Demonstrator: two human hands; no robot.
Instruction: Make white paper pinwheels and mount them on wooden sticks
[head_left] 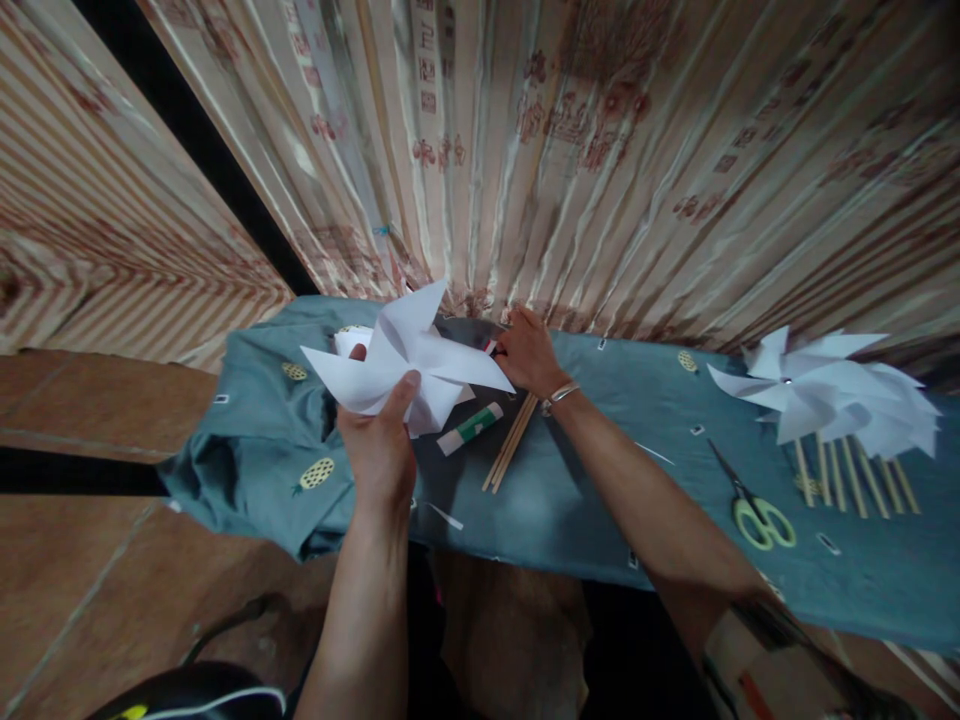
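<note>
My left hand (pixel 379 450) grips a white paper pinwheel (pixel 420 358), its thumb pressed at the middle of the folded blades and its fingers behind. At the back edge of the table my right hand (pixel 529 352) is closed, fingers bent down by a small reddish thing (pixel 491 347); what they hold, if anything, is hidden. A green and white glue stick (pixel 471 430) lies below the pinwheel. Beside it, several thin wooden sticks (pixel 511 448) run toward my right wrist, which wears a bracelet. More white paper partly shows behind the pinwheel.
Finished-looking pinwheels on sticks (pixel 832 395) lie overlapped at the right. Green-handled scissors (pixel 761 520) rest left of them. A blue-green cloth (pixel 540 530) covers the narrow table, bunched at its left end. A patterned curtain (pixel 480 150) hangs right behind the table.
</note>
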